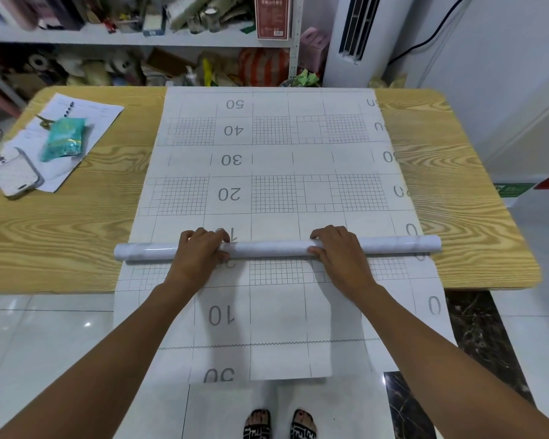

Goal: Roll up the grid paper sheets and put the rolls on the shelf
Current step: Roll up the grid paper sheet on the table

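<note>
Bare table (pixel 450 198) right of the sheet; phone (pixel 15 174) and packet (pixel 64 139) crowd the left.

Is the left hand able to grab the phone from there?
Probably yes. The left hand is busy on the roll, but only bare table lies between it and the phone.

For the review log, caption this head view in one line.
Both hands, left and right, grip a paper roll on grid sheets across a wooden table.
</note>
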`<action>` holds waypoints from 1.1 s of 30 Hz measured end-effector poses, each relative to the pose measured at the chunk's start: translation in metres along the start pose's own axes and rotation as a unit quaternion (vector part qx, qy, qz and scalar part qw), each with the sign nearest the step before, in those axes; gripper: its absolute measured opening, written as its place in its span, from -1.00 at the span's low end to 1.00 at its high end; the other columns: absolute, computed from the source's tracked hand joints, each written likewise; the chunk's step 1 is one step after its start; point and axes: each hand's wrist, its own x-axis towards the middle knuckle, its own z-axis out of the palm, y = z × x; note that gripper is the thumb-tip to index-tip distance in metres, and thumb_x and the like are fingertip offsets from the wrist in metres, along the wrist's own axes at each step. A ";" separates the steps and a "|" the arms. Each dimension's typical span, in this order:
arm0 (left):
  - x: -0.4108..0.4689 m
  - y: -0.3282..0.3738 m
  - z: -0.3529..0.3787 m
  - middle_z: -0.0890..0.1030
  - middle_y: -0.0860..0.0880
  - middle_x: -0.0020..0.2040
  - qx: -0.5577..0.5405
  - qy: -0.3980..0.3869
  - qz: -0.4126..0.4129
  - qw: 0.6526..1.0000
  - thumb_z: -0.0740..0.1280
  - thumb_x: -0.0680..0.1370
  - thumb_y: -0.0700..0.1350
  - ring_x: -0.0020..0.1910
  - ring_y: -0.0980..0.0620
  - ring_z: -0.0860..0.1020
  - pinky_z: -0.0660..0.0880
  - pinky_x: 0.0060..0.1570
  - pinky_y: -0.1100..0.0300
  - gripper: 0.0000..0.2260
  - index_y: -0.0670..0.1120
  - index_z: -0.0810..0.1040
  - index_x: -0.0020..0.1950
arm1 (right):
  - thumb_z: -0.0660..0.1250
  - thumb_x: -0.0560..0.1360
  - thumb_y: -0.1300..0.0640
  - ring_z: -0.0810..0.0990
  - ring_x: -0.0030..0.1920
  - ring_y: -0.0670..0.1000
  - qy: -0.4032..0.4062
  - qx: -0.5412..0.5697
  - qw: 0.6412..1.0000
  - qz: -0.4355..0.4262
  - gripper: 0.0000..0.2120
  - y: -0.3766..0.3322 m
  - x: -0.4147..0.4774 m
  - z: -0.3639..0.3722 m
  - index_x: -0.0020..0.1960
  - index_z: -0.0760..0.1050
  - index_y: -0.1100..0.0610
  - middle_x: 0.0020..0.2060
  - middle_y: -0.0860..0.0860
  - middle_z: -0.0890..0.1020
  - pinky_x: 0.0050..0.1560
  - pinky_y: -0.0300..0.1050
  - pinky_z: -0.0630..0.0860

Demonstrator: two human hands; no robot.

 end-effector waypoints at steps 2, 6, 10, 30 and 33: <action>0.000 -0.001 0.001 0.58 -0.02 -0.28 0.001 -0.001 0.002 1.000 0.30 0.46 -0.22 -0.14 -0.08 0.44 0.14 -0.01 0.12 -0.92 -0.10 0.51 -0.07 | 0.02 0.51 -0.09 0.47 -0.03 0.08 0.012 -0.018 1.000 -0.003 -0.61 0.000 -0.002 0.001 0.07 0.49 0.11 -0.01 0.02 0.55 -0.01 -0.05 0.38; -0.003 -0.006 0.005 0.59 -0.06 -0.21 -0.003 0.015 0.018 1.000 0.19 0.44 -0.16 -0.11 -0.10 0.46 0.16 -0.02 0.15 -0.83 -0.13 0.55 -0.10 | 0.10 0.48 -0.16 0.36 0.08 0.04 0.019 -0.007 1.000 0.007 -0.61 0.001 -0.005 0.003 0.09 0.50 0.08 0.09 0.01 0.50 0.06 -0.07 0.33; 0.003 -0.012 0.005 0.56 -0.12 -0.15 0.039 0.022 0.047 0.998 0.19 0.42 -0.14 -0.13 -0.17 0.47 0.20 -0.08 0.13 -0.78 -0.16 0.60 -0.09 | 0.37 0.42 -0.08 0.35 0.05 0.04 0.024 0.004 1.000 0.005 -0.66 0.004 -0.005 0.003 0.10 0.53 0.09 0.07 0.03 0.50 0.06 -0.05 0.32; -0.004 -0.016 0.008 0.50 -0.07 0.05 0.024 -0.011 0.036 0.999 0.51 0.33 -0.02 -0.01 -0.08 0.46 0.20 -0.03 0.09 -0.60 -0.03 0.51 0.12 | 0.00 0.50 -0.07 0.43 -0.09 0.09 -0.011 -0.005 1.000 0.009 -0.61 0.003 0.003 -0.001 0.02 0.50 0.13 -0.06 0.00 0.55 -0.09 -0.04 0.32; -0.002 -0.012 0.006 0.45 -0.07 0.01 0.004 -0.005 0.018 1.000 0.48 0.36 -0.08 -0.03 -0.04 0.43 0.17 -0.02 0.11 -0.64 -0.04 0.52 0.12 | -0.07 0.50 -0.08 0.41 -0.06 0.08 -0.021 -0.021 1.000 0.010 -0.55 0.003 0.005 -0.001 0.02 0.51 0.12 -0.03 0.00 0.54 -0.08 -0.08 0.30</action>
